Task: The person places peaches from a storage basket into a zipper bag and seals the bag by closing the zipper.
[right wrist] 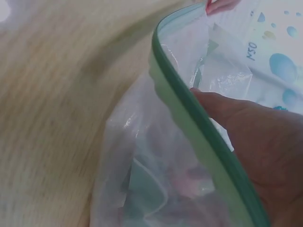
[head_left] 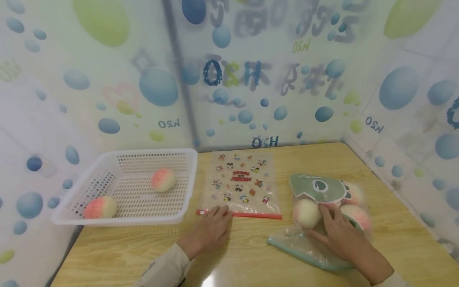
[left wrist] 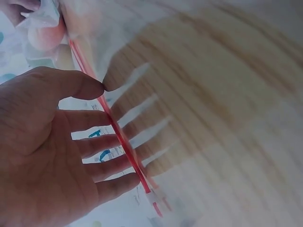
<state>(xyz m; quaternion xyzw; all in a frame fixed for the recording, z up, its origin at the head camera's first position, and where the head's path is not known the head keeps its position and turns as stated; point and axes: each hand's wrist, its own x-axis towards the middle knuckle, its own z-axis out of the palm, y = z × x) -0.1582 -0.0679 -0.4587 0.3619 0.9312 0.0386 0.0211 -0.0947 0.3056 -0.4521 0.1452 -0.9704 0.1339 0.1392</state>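
My left hand (head_left: 212,231) has its fingertips on the red zip edge of a flat clear zip bag (head_left: 229,195) printed with small cartoon figures. In the left wrist view, the fingers of the left hand (left wrist: 57,142) reach out fairly straight to the red zip strip (left wrist: 124,142). At the right, my right hand (head_left: 340,235) rests on a second clear zip bag (head_left: 297,239) with a green zip edge and a green printed face. Several pink-and-cream toy peaches (head_left: 307,213) bulge inside it. The right wrist view shows the thumb (right wrist: 222,106) beside the green zip strip (right wrist: 189,104).
A white perforated plastic basket (head_left: 191,179) stands at the left with two peaches, one near its right side (head_left: 163,180) and one at its front left (head_left: 101,207). The wooden table (head_left: 251,255) meets patterned walls (head_left: 229,107) at the back and sides.
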